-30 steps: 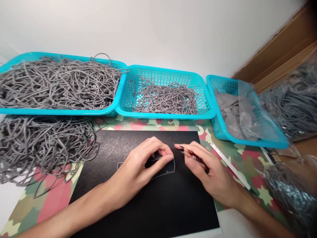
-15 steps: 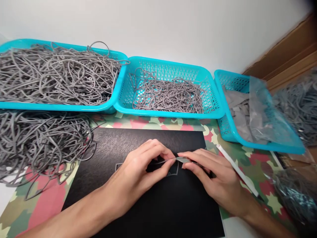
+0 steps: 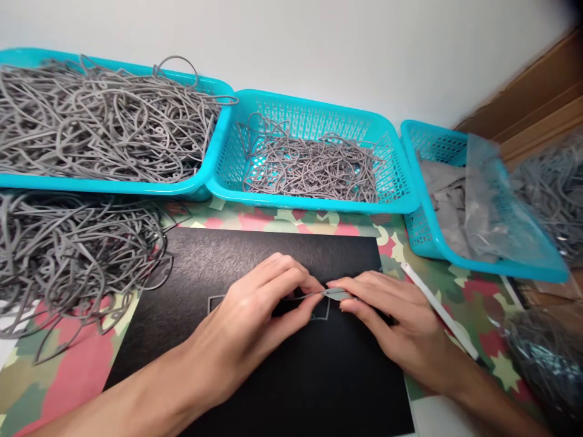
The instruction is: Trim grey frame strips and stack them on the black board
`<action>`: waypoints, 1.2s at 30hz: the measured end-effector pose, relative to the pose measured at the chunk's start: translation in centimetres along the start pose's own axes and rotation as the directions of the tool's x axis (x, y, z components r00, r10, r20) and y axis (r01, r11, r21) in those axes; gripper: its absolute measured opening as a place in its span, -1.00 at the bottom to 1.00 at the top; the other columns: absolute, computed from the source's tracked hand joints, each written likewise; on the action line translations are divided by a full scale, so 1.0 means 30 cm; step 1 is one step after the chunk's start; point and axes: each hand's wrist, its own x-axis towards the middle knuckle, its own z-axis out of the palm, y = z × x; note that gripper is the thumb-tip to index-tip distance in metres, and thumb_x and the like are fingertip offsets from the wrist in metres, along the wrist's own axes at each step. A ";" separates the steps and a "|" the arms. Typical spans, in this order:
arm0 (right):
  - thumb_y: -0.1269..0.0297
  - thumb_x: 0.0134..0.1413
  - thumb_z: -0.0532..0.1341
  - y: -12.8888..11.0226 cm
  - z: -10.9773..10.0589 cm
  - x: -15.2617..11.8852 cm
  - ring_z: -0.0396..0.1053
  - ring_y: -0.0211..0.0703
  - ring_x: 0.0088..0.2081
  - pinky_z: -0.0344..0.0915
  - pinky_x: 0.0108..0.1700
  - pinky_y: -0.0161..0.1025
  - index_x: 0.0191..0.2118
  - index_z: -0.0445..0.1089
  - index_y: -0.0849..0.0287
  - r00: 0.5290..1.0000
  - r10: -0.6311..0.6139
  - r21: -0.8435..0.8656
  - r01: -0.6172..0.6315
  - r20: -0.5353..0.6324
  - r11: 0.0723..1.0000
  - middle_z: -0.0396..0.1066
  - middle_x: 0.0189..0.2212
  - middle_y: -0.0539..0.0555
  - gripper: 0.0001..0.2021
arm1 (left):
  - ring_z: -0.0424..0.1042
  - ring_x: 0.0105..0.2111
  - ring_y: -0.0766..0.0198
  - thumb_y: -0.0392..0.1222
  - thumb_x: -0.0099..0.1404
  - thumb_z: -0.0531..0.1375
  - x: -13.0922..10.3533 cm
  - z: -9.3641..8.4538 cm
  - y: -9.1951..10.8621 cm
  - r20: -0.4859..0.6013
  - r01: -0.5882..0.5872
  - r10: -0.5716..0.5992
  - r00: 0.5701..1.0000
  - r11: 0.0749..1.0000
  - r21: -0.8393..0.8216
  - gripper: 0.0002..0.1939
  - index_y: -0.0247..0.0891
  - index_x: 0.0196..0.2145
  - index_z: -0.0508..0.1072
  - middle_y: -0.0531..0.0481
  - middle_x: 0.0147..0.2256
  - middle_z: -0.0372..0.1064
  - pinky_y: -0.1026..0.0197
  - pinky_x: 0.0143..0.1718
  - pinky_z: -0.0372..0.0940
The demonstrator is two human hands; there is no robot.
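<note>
Over a black mat, my left hand pinches a thin grey rubber-like strip between thumb and fingers. My right hand is closed on a small flat grey pointed piece, maybe a blade or tweezers; its tip meets the strip beside my left fingertips. Most of that piece is hidden inside my right hand. Below the hands, a grey rectangular outline shows against the mat, partly covered by my left hand.
Turquoise baskets hold tangled grey rubber loops: a heaped left basket and a middle basket. The right basket contains grey pieces and a clear bag. A loose loop pile lies left. A white pen-like stick rests near my right wrist.
The view has shifted slightly, so the baskets sit a little higher. Both hands keep their pinches, and the pointed piece is turned slightly, its tip still at the strip.
</note>
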 end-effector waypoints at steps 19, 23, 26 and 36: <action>0.41 0.65 0.26 0.008 0.004 -0.010 0.71 -0.07 -0.04 0.59 0.04 -0.18 0.23 0.60 0.10 0.999 -0.046 -0.021 0.046 0.004 0.999 0.76 0.01 0.11 -0.76 | 0.55 -0.12 0.22 -0.40 0.69 0.25 -0.006 0.009 0.019 -0.038 -0.155 0.166 0.985 0.965 0.213 -0.85 -0.18 0.07 0.50 0.01 -0.11 0.54 0.18 -0.02 0.48; 0.41 0.64 0.27 0.008 0.003 -0.013 0.71 -0.08 -0.04 0.58 0.06 -0.19 0.23 0.60 0.12 0.999 -0.049 -0.024 0.049 -0.006 0.999 0.76 0.01 0.12 -0.77 | 0.57 -0.13 0.22 -0.41 0.68 0.25 -0.006 0.008 0.022 -0.045 -0.141 0.153 0.987 0.970 0.197 -0.83 -0.16 0.08 0.51 0.02 -0.12 0.55 0.18 -0.02 0.50; 0.40 0.65 0.26 0.006 0.002 -0.014 0.71 -0.07 -0.03 0.59 0.06 -0.18 0.23 0.60 0.13 0.998 -0.062 -0.038 0.062 -0.012 0.997 0.76 0.01 0.12 -0.77 | 0.57 -0.12 0.21 -0.41 0.68 0.25 -0.008 0.009 0.022 -0.050 -0.148 0.159 0.986 0.972 0.182 -0.83 -0.17 0.09 0.51 0.00 -0.12 0.55 0.17 -0.02 0.50; 0.41 0.66 0.24 0.003 0.000 -0.005 0.70 -0.07 -0.07 0.56 0.03 -0.18 0.14 0.61 0.26 0.994 -0.106 -0.072 0.105 -0.009 0.992 0.76 -0.03 0.17 -0.81 | 0.53 -0.08 0.30 -0.48 0.65 0.27 -0.007 0.013 0.018 -0.054 -0.153 0.162 0.985 0.978 0.142 -0.82 -0.26 0.06 0.53 0.02 -0.09 0.51 0.29 0.05 0.42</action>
